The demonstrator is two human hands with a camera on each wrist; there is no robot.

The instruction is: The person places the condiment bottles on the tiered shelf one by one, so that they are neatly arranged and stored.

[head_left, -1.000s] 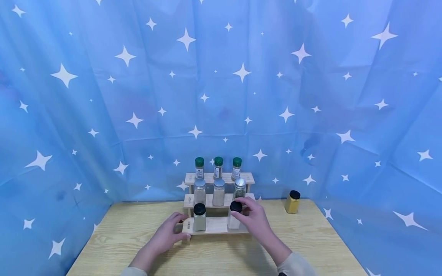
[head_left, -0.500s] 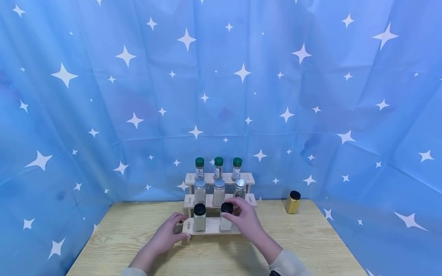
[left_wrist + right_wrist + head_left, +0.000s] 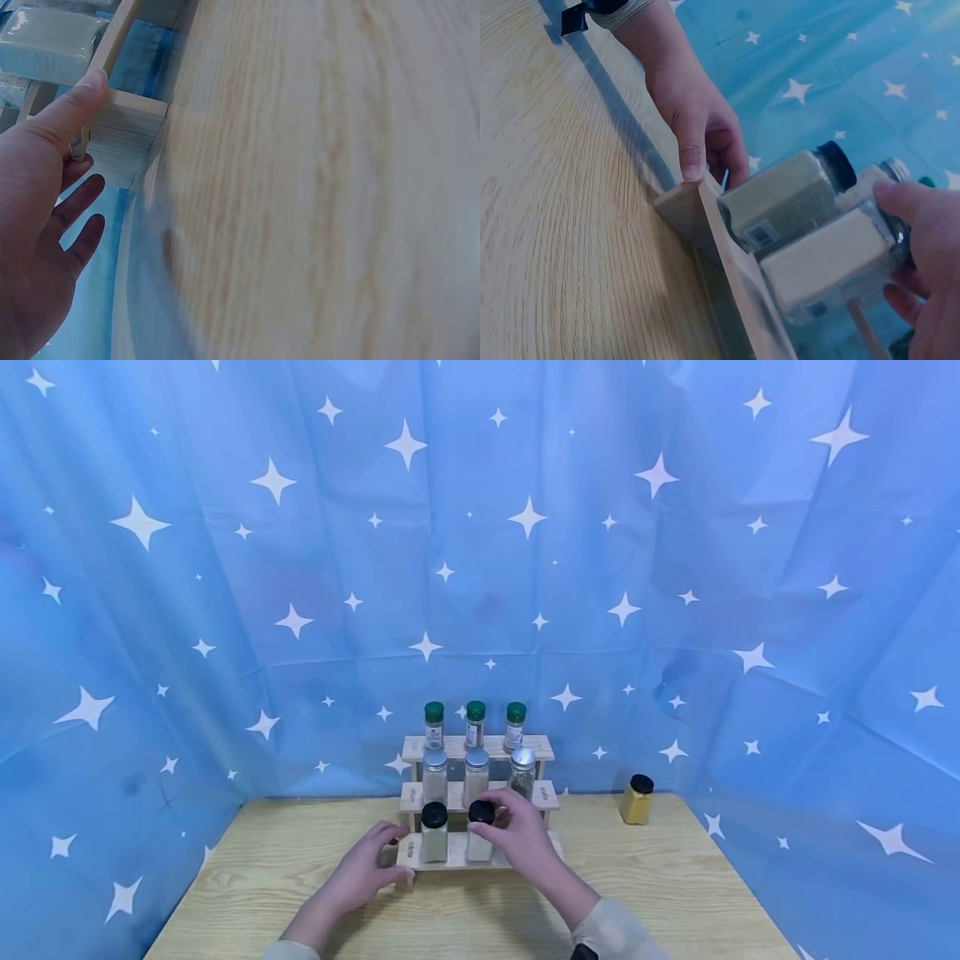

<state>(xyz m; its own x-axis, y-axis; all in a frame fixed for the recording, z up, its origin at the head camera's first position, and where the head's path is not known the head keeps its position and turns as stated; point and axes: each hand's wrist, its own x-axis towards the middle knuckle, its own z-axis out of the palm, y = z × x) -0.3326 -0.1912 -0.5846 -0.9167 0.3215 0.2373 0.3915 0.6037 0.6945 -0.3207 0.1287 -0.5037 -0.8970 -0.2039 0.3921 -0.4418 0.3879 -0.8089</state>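
Note:
A three-tier wooden spice rack (image 3: 406, 852) stands on the table. My left hand (image 3: 362, 868) holds the left end of its lowest shelf, thumb on the front edge and fingers behind, as the left wrist view shows. In my right hand (image 3: 525, 839), thumb and fingers pinch a square glass spice jar (image 3: 829, 262) of pale powder near its black lid. That jar is upright over the middle of the lowest shelf, its base right at the board. Left of it on the same shelf stands another black-lidded jar (image 3: 433, 842) with pale greenish contents.
Silver-lidded jars (image 3: 435, 781) line the middle shelf, and green-capped bottles (image 3: 475, 727) the top one. Apart from the rack, a black-lidded jar of yellow powder (image 3: 636, 806) stands at the table's back right. A blue starred curtain (image 3: 480, 568) hangs close behind and at both sides.
My right hand has moved left along the lowest shelf with the pale powder jar, from the right part to the middle. The left hand has stayed at the rack's end.

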